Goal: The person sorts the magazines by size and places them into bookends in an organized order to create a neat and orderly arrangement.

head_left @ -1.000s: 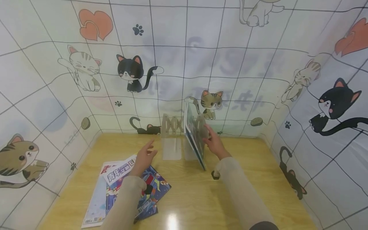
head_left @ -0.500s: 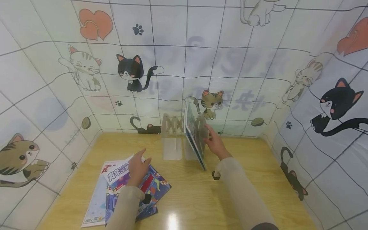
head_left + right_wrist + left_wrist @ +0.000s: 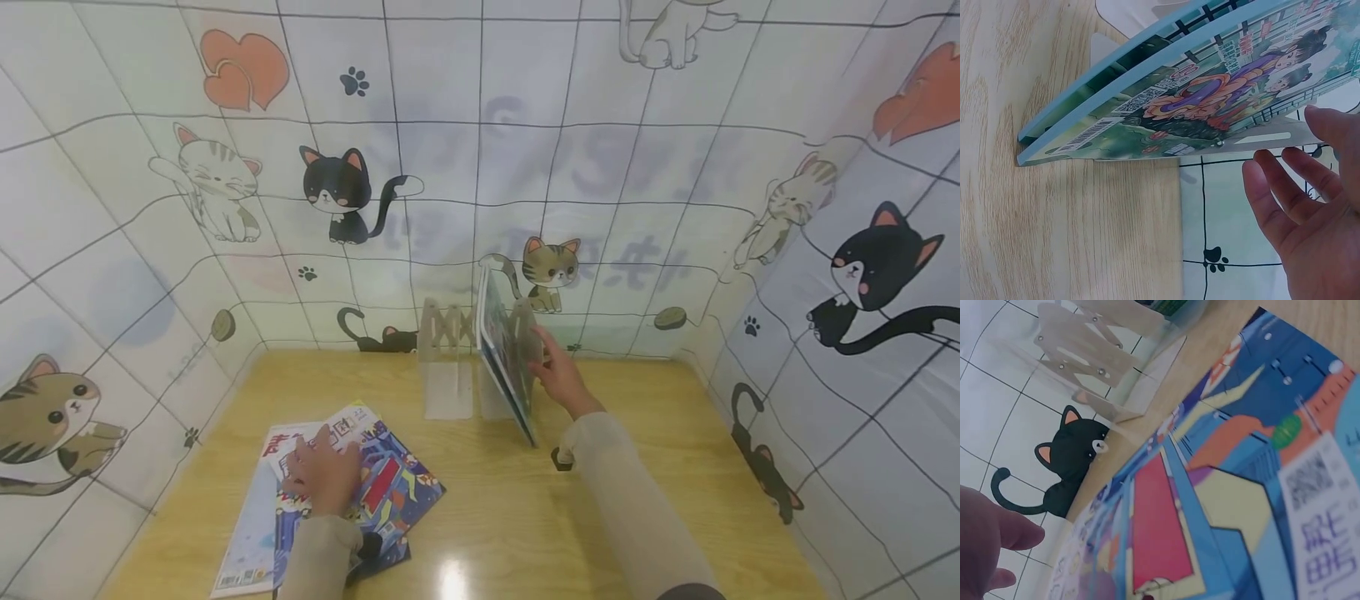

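Note:
My left hand (image 3: 324, 473) is over the overlapping magazines (image 3: 408, 477) on the left of the table, fingers spread and bent a little across the white title strip. In the left wrist view its fingertips (image 3: 1022, 532) show at the lower left, beside a blue illustrated cover (image 3: 1229, 487). My right hand (image 3: 564, 379) is at the right end panel of a translucent folding bookend (image 3: 448, 390), its fingertips (image 3: 1257, 175) right at the panel. Leaning inside the bookend are thin books (image 3: 1210, 100) with green illustrated covers, their near lower corner jutting out toward me.
The wooden table (image 3: 465, 500) meets a white cloth wall (image 3: 435, 167) printed with cats and grid lines at the back and sides. A paler magazine (image 3: 251, 533) lies partly under the others at the left. The bookend's left section stands beside the upright books.
My left hand has moved left and toward me, from beside the bookend to over the magazines. The right hand stays at the end panel, and the books have not visibly moved.

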`<action>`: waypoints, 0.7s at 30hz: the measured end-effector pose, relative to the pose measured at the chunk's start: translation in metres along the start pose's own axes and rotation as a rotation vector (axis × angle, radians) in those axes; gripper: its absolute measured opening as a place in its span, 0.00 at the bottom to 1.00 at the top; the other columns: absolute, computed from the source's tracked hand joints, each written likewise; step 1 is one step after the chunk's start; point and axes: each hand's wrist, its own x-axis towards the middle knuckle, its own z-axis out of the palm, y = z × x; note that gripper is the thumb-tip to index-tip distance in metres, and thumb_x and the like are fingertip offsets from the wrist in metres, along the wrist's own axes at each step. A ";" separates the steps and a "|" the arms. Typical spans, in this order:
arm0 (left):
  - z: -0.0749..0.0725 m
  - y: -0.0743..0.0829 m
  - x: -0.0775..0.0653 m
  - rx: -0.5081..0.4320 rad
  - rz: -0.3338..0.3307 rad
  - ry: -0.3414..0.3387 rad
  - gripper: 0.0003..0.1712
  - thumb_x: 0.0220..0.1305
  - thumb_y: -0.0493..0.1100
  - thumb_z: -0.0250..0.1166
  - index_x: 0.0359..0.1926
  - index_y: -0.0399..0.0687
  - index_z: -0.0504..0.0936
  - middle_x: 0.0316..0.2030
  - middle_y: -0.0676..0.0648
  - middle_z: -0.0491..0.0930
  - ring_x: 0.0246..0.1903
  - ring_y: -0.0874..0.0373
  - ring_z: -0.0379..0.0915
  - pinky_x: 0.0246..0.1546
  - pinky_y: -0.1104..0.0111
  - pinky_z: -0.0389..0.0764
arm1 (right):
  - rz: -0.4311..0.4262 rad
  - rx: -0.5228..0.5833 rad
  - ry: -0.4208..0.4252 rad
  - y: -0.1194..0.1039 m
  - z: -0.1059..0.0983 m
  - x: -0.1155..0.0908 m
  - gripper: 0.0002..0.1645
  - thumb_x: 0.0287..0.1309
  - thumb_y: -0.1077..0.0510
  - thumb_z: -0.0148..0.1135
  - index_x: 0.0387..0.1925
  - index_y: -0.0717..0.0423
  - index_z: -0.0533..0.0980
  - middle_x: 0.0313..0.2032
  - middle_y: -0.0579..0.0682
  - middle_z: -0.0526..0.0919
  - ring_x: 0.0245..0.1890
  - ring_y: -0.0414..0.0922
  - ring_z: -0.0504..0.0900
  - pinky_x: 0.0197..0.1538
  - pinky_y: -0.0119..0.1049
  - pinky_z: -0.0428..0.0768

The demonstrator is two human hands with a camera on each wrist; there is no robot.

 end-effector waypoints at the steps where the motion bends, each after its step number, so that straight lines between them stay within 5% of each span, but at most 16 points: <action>1: 0.000 -0.002 -0.001 0.003 -0.017 0.005 0.41 0.61 0.49 0.60 0.72 0.41 0.58 0.71 0.25 0.40 0.67 0.22 0.29 0.57 0.28 0.27 | 0.003 0.001 0.000 0.000 0.001 0.000 0.41 0.67 0.63 0.58 0.74 0.39 0.53 0.53 0.63 0.73 0.41 0.56 0.81 0.35 0.43 0.82; 8: -0.001 -0.012 -0.003 0.040 -0.113 0.020 0.51 0.58 0.49 0.63 0.76 0.46 0.47 0.72 0.28 0.26 0.67 0.23 0.16 0.60 0.33 0.25 | -0.016 0.005 -0.009 -0.002 0.002 -0.002 0.41 0.66 0.64 0.58 0.74 0.40 0.53 0.55 0.66 0.72 0.42 0.57 0.82 0.35 0.43 0.82; 21: -0.001 -0.014 -0.003 0.046 -0.105 0.000 0.59 0.53 0.50 0.71 0.77 0.46 0.43 0.72 0.27 0.26 0.66 0.20 0.19 0.62 0.34 0.26 | 0.010 0.018 -0.002 -0.004 0.000 -0.002 0.41 0.67 0.65 0.57 0.74 0.40 0.53 0.55 0.65 0.72 0.42 0.56 0.81 0.34 0.43 0.82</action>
